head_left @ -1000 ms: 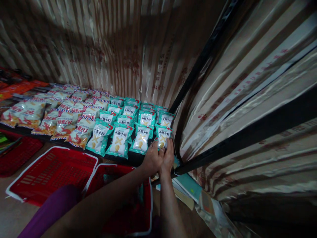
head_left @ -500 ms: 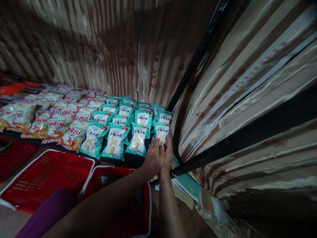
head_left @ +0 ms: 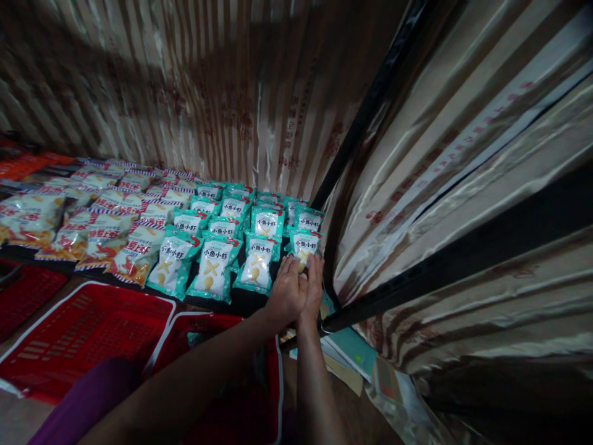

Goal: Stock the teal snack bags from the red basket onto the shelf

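At the right end of the front row stands a teal and white snack bag [head_left: 304, 245]. Both hands meet at its lower part and hide the bottom edge. My left hand [head_left: 288, 290] has its fingers against the bag's lower left. My right hand [head_left: 314, 287] lies against the lower right, wrists close together. More teal snack bags [head_left: 214, 266] lean in rows to the left, on a black shelf [head_left: 245, 301]. Beyond them are rows of white, red and orange snack bags [head_left: 134, 250].
Red baskets with white rims [head_left: 88, 334] stand below the shelf front; the one under my arms [head_left: 231, 408] holds something teal. Black posts [head_left: 370, 117] and striped curtains [head_left: 222, 93] close in the back and right. Flattened packaging [head_left: 352, 349] lies at lower right.
My fingers have straightened and slid a little lower on the bag, showing more of its front. The bag has hardly moved, and the whole view has shifted slightly.
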